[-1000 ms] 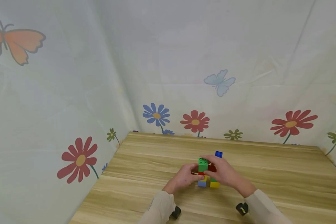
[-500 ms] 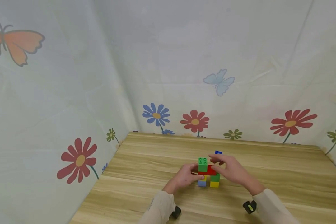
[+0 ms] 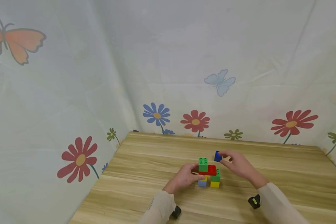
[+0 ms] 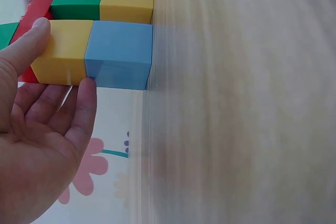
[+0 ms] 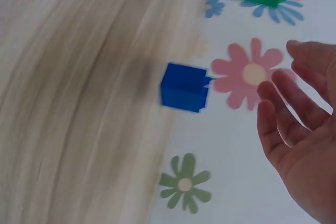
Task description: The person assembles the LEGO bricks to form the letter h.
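Note:
A small structure of toy building bricks stands on the wooden table. My left hand [image 3: 184, 177] grips its left column, with the thumb on the yellow brick [image 4: 63, 51] above the light blue brick [image 4: 118, 53]. A long red brick [image 3: 212, 170] bridges to the right column, a green brick [image 3: 215, 178] over a yellow brick [image 3: 214, 184]. Another green brick [image 3: 203, 165] sits atop the red one's left end. Behind the structure, a dark blue brick [image 5: 182, 88] stands alone on the table. My right hand [image 3: 239, 165] hovers right beside it, holding nothing, fingers and thumb apart.
The wooden table [image 3: 151, 152] reaches back to a white cloth backdrop [image 3: 168, 62] printed with flowers and butterflies. Dark wrist-worn devices show below each sleeve, one at the right wrist [image 3: 254, 201].
My right hand has let go of the structure and moved right and back to the dark blue brick. The red brick's right part is now uncovered. My left hand keeps its grip.

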`<state>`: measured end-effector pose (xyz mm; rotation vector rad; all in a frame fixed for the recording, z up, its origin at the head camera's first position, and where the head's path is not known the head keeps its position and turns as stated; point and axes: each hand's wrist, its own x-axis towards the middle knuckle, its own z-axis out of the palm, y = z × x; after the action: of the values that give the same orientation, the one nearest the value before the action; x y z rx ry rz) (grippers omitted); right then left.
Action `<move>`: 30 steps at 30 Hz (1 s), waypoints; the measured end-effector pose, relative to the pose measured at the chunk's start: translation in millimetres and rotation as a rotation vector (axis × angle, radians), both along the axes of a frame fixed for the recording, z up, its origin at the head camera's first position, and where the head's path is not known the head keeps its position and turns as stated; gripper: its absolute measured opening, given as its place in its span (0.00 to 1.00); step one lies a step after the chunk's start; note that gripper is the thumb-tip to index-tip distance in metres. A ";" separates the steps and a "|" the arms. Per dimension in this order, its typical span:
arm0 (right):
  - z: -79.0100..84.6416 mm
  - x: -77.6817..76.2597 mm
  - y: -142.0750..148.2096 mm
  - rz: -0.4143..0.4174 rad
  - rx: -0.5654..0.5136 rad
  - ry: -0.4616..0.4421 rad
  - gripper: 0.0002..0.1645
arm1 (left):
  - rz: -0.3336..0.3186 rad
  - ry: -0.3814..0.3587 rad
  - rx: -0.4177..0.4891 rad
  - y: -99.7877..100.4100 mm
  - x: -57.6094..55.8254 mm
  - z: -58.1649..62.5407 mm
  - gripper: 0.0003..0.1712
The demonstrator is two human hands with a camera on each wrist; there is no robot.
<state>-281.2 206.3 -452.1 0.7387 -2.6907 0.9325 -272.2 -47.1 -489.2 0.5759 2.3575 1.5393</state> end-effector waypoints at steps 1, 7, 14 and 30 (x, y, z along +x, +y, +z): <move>-1.7 -2.7 1.1 -0.008 0.008 0.009 0.19 | -0.001 -0.001 0.001 0.1 0.1 0.2 0.21; -10.5 -16.0 3.8 -0.034 0.024 0.013 0.19 | -0.003 -0.004 0.001 1.1 0.3 0.8 0.21; -19.8 -30.3 1.8 -0.058 0.043 -0.028 0.24 | 0.003 -0.002 0.003 0.7 -0.4 -0.2 0.20; -39.5 -49.6 3.3 -0.055 0.015 -0.131 0.25 | -0.008 0.012 -0.007 0.2 -1.5 0.3 0.20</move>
<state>-330.8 209.7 -491.7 0.6238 -2.8182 0.9805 -273.7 -46.8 -488.9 0.5937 2.3658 1.5282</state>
